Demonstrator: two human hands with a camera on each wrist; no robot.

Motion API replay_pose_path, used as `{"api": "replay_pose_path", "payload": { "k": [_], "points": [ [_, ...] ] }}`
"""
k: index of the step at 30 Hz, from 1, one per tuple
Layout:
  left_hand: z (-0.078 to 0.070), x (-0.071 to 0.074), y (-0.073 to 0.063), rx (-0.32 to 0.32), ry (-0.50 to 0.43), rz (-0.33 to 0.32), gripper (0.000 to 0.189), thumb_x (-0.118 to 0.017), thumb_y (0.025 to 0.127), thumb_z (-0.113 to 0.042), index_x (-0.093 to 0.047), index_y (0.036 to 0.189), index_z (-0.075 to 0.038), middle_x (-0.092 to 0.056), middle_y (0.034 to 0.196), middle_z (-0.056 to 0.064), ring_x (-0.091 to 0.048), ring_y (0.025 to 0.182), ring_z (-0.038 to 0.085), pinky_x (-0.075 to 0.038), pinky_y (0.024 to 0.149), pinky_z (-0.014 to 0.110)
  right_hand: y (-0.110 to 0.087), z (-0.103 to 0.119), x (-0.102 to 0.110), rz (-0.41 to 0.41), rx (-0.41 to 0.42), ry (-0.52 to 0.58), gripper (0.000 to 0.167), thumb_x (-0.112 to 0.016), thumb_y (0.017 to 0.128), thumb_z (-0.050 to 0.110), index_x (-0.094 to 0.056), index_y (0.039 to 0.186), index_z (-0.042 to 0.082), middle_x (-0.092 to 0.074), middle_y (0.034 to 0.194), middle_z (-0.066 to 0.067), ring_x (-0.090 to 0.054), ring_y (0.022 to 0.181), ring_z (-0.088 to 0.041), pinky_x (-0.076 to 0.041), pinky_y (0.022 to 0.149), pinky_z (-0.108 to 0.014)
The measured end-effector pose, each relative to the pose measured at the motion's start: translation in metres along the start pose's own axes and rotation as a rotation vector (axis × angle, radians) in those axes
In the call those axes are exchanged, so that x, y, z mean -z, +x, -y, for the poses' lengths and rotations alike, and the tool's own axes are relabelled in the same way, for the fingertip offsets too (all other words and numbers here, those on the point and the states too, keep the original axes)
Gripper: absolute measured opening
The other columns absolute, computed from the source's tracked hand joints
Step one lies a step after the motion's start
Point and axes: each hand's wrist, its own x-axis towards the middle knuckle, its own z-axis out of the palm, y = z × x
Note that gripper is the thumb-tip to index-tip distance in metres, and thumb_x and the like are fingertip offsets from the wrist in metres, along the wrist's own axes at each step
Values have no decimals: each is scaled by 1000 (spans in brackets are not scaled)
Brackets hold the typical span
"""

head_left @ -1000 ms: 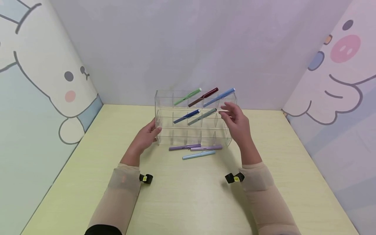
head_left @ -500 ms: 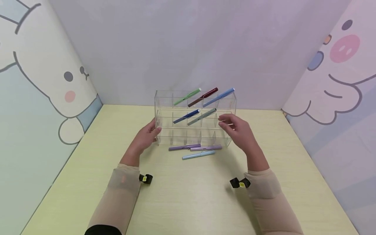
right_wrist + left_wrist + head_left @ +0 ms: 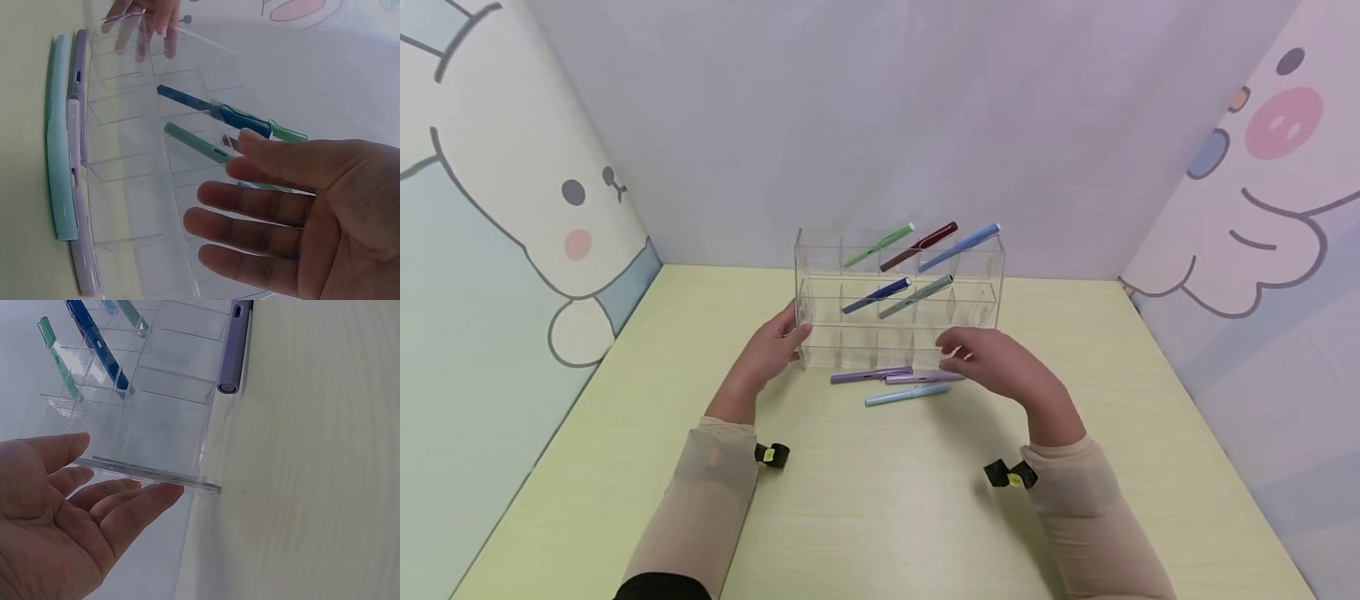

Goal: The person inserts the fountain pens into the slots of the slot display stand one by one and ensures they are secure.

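A clear acrylic pen rack [image 3: 895, 337] with three tiers of compartments stands upright. My left hand [image 3: 767, 346] holds its left side panel, thumb and fingers on either side in the left wrist view. A green pen [image 3: 880, 245], a dark red pen [image 3: 919, 247] and a light blue pen [image 3: 959, 247] lean in the top tier. The middle tier bears a dark blue pen [image 3: 876, 296] and a grey-green pen [image 3: 916, 297]. My right hand [image 3: 996, 360], loosely bent and holding nothing, hovers before the bottom tier, above the right end of a lilac pen [image 3: 921, 378].
A purple pen [image 3: 868, 376] lies beside the lilac one at the rack's foot, and a pale blue pen [image 3: 907, 394] lies in front of them. The pale wooden table [image 3: 865, 500] meets a plain back wall [image 3: 865, 125] and cartoon-printed side walls.
My right hand has come down from beside the grey-green pen's upper end to the bottom tier, near the loose pens. The left hand and the racked pens stay where they were.
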Motion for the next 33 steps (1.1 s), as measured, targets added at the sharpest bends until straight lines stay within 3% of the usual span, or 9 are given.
{"api": "replay_pose_path", "payload": {
  "k": [10,16,23,29,33],
  "points": [
    [1,0,1,-2,1,-3,58,-49,104,-38,-18,150,-54,-31,160,3,-43,139,31,-51,101,50,11,4,-25,123,7,-123,30,-68,93,21,-66,122,10,-68,120,-5,-64,109,-24,-54,92,-44],
    [0,0,0,-1,0,-1,59,-48,104,-39,-17,152,-50,-32,160,5,-43,139,32,-50,101,50,16,3,-36,146,24,-200,27,-71,91,23,-68,116,13,-70,114,0,-65,106,-21,-54,90,-42],
    [-1,0,2,-4,5,-1,59,-48,104,-37,-17,152,-51,-33,159,4,-44,137,32,-50,101,50,23,-1,-44,140,44,-316,17,-74,87,22,-70,102,15,-65,91,6,-54,80,-13,-50,74,-34],
    [-1,0,3,-4,17,-3,61,-48,104,-36,-16,156,-44,-32,160,4,-45,137,32,-51,101,50,25,-2,-52,152,44,-382,9,-75,85,15,-67,89,14,-58,80,4,-48,74,-16,-44,66,-32],
    [-1,0,2,4,20,-3,61,-48,104,-37,-16,155,-46,-32,160,3,-45,137,31,-51,101,49,26,-3,-58,171,15,-417,12,-74,85,13,-62,84,14,-54,79,2,-45,73,-17,-41,63,-31]
  ]
}}
